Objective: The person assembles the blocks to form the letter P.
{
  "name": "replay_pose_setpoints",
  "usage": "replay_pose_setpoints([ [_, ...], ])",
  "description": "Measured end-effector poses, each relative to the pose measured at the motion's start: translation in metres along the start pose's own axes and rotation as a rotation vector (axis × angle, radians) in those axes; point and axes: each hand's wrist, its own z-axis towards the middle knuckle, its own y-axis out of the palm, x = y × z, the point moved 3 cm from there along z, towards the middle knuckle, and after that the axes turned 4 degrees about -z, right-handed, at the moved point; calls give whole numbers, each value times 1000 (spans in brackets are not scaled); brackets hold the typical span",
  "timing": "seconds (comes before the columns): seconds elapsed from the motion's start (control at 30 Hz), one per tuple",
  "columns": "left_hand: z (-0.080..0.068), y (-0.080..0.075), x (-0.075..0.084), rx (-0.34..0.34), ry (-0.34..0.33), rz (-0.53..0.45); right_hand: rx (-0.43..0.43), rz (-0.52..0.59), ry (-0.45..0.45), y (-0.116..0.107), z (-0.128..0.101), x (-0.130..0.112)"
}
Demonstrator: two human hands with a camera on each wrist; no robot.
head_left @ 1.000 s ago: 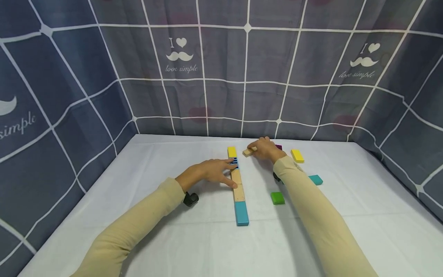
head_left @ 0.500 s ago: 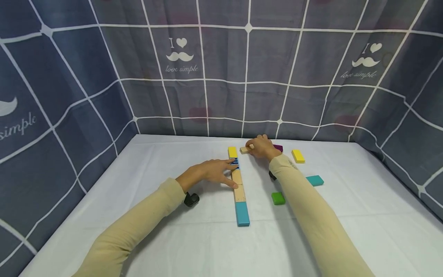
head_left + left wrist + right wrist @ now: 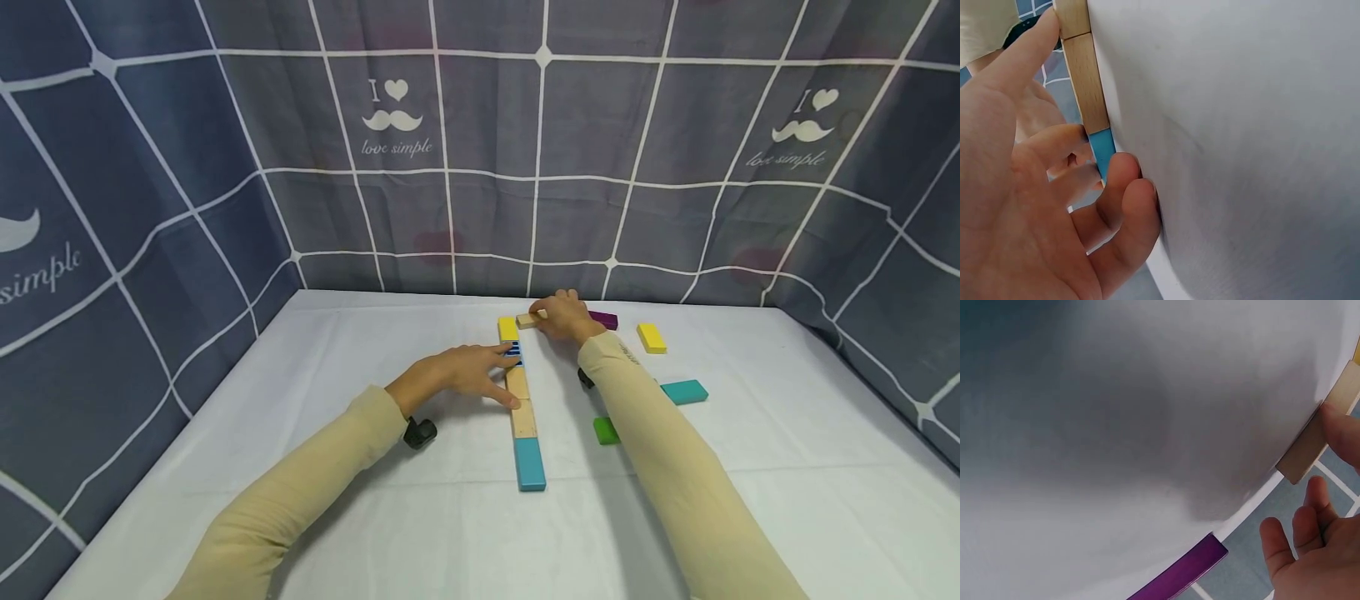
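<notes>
Head view: a line of flat blocks (image 3: 519, 392) runs away from the person on the white bench (image 3: 300, 467) — teal at the near end, then plain wood, a blue striped one, yellow at the far end. Left hand (image 3: 465, 372) lies flat beside the line, fingers straight, thumb touching the plain wood blocks, fingertips at the striped one. Right hand (image 3: 564, 317) grips a plain wood block (image 3: 527, 320) just right of the yellow end, low over the bench; contact with the bench not clear. Purple block (image 3: 604, 319) just behind the right hand. Loose yellow block (image 3: 651, 337), teal block (image 3: 684, 392) and green block (image 3: 604, 430) lie right of the right sleeve, well apart from each other.
</notes>
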Motion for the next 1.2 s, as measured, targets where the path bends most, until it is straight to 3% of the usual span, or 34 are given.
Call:
replay_pose_setpoints([
  [1.2,0,4,3,-3,-22,-44,22,-28,-3,0,-7,-3],
])
